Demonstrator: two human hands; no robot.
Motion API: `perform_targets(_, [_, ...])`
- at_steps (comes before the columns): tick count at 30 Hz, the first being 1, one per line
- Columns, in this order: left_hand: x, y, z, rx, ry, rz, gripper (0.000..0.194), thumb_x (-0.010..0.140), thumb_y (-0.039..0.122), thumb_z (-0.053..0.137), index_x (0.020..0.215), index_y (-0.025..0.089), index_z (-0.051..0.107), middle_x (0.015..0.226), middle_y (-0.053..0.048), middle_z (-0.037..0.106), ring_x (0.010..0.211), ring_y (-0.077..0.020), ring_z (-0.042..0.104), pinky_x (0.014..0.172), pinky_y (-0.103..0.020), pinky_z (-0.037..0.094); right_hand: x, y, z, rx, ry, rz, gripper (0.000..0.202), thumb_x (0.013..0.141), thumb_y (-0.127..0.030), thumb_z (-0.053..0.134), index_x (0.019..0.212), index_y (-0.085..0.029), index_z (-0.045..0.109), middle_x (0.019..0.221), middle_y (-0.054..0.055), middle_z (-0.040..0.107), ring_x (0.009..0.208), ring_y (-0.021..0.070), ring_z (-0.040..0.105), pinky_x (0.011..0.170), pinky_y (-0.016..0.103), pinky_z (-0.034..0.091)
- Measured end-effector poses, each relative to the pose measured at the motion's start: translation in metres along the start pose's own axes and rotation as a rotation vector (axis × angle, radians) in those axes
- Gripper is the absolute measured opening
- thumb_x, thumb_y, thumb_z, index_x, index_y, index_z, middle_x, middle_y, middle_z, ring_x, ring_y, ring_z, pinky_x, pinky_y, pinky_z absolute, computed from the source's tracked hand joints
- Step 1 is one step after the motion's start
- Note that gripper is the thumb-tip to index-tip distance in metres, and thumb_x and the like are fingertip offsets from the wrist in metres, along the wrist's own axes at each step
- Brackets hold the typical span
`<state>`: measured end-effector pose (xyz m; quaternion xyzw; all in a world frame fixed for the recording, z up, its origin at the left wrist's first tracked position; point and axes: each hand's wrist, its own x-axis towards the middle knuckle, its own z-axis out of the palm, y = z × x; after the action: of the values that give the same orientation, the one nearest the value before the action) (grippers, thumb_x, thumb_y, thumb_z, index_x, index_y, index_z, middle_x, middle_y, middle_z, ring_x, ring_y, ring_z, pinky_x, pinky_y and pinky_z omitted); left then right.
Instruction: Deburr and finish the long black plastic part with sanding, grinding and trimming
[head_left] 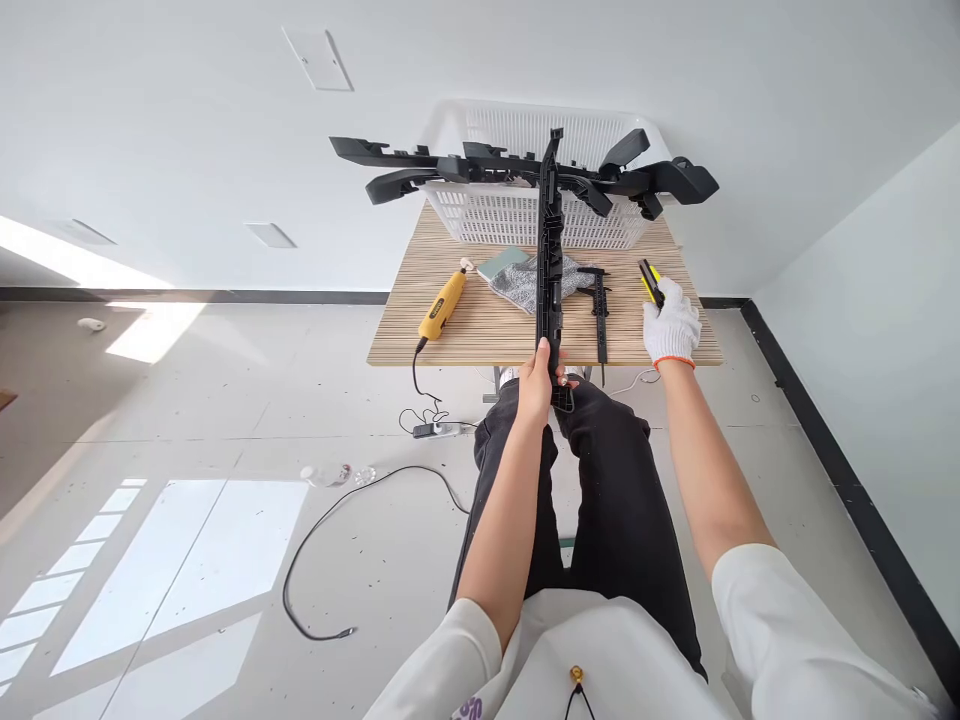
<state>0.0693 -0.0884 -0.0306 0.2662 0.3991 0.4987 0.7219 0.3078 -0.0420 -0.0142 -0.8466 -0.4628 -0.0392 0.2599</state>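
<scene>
My bare left hand (536,385) is closed round the near end of a long black plastic trim piece (550,240). The piece stretches away from me over the table, its far end in front of a white basket. At the table's right side, my right hand (673,325) wears a white knitted glove with an orange cuff. Its fingers are closed on a black and yellow utility knife (651,284), which points away from me. Whether the knife's blade is out is too small to tell.
A white basket (457,212) at the table's back carries several black trim pieces (675,180). On the wooden table (397,325) lie a yellow rotary tool (442,305), a grey cloth (517,285) and a black caliper (601,315). Cables and a power strip (439,430) lie on the floor.
</scene>
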Motion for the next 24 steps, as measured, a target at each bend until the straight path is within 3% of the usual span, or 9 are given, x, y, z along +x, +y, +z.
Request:
perform_targets(3, [-0.006,-0.002,-0.005,-0.001,-0.091,0.038,0.038,0.090,0.056,0.069,0.098,0.020,0.061,0.071,0.004,0.051,0.055,-0.0072,0.046,0.068,-0.030,0.062,0.002,0.002,0.005,-0.023,0.004,0.044,0.068,0.091,-0.026,0.060,0.155,-0.019,0.040,0.128,0.019,0.064,0.114,0.0351,0.055,0.094,0.053,0.045])
perform_targets(7, [-0.010,-0.008,-0.007,0.106,-0.159,0.083,0.039,0.089,0.054,0.072,0.103,0.020,0.062,0.080,0.002,0.054,0.067,-0.0093,0.051,0.068,-0.027,0.061,0.001,0.003,0.008,-0.065,0.041,0.052,0.061,0.090,-0.025,0.060,0.149,-0.013,0.048,0.126,0.023,0.063,0.115,0.0367,0.055,0.095,0.054,0.045])
perform_targets(13, [-0.007,-0.018,0.003,0.226,0.083,0.120,0.054,0.089,0.071,0.059,0.084,0.018,0.059,0.065,0.004,0.045,0.053,-0.0082,0.041,0.051,-0.022,0.052,-0.002,-0.002,0.001,-0.087,-0.006,0.028,0.060,0.090,-0.022,0.054,0.150,-0.018,0.049,0.132,0.020,0.060,0.116,0.0348,0.055,0.093,0.051,0.046])
perform_targets(16, [-0.008,-0.020,0.004,0.249,0.105,0.149,0.057,0.089,0.074,0.056,0.079,0.018,0.056,0.063,0.003,0.044,0.052,-0.0088,0.042,0.048,-0.022,0.049,0.000,-0.007,-0.003,-0.113,-0.061,0.015,0.069,0.087,-0.030,0.060,0.154,-0.019,0.045,0.137,0.019,0.059,0.117,0.0358,0.054,0.092,0.050,0.046])
perform_targets(20, [-0.011,-0.023,-0.003,0.186,0.022,0.165,0.054,0.096,0.067,0.045,0.088,0.017,0.064,0.064,0.001,0.048,0.052,-0.0108,0.043,0.052,-0.025,0.052,0.005,-0.015,-0.002,-0.147,-0.079,-0.004,0.054,0.090,-0.052,0.061,0.131,-0.016,0.064,0.127,0.019,0.064,0.116,0.0379,0.055,0.090,0.050,0.046])
perform_targets(24, [-0.014,-0.021,-0.012,0.062,-0.122,0.098,0.046,0.100,0.053,0.041,0.098,0.015,0.068,0.072,-0.001,0.054,0.058,-0.0116,0.047,0.062,-0.028,0.057,0.005,-0.020,-0.004,-0.103,-0.022,0.096,0.049,0.091,-0.047,0.063,0.123,-0.009,0.064,0.120,0.023,0.064,0.110,0.0363,0.060,0.091,0.050,0.047])
